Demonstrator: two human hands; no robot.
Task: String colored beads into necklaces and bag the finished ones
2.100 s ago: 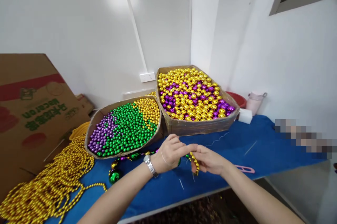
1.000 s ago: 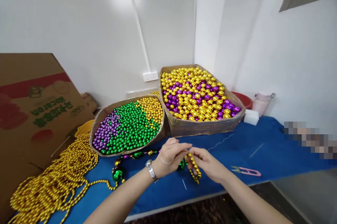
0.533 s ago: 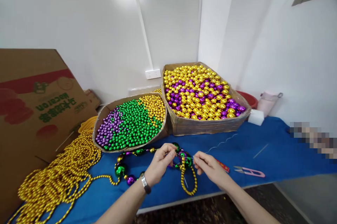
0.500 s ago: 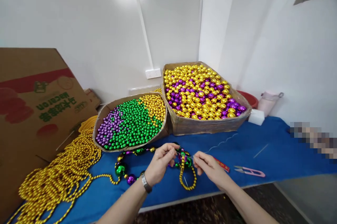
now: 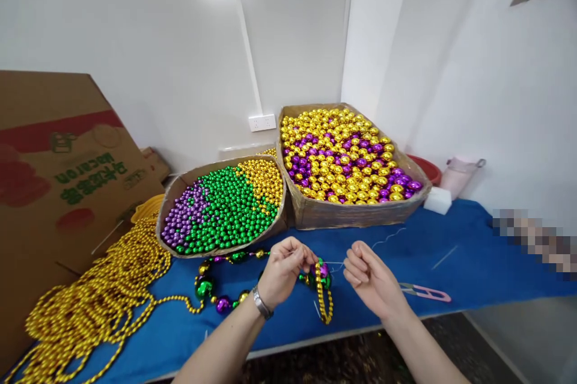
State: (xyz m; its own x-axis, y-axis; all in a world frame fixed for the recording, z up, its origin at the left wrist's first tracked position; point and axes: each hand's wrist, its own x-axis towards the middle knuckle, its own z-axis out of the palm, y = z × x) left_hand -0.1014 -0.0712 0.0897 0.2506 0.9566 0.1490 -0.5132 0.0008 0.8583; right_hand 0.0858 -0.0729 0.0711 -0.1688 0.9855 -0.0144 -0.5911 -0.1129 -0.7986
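Note:
A thin pale thread (image 5: pixel 334 262) stretches between my two hands above the table's front part. My left hand (image 5: pixel 288 264), with a watch at the wrist, is closed in a pinch on the thread's left end. My right hand (image 5: pixel 366 273) is curled closed around its right end. A loop of small gold beads (image 5: pixel 328 306) hangs beside my left fingers. Behind that loop lies part of a necklace of large green, purple and gold beads (image 5: pixel 206 288), which runs round to the left; my left hand and forearm hide some of it.
Pink thread snips (image 5: pixel 428 294) lie right of my right hand. Behind stand a box of small beads (image 5: pixel 229 210) and a box of larger gold and purple beads (image 5: pixel 342 161). Gold bead strands (image 5: pixel 99 288) heap at the left, by a cardboard box (image 5: pixel 58 161). A white block (image 5: pixel 437 201) sits at right.
My right hand has moved right and curled further closed, widening the gap between my hands with the thread between them. My left hand has shifted slightly right. The view has tilted a little.

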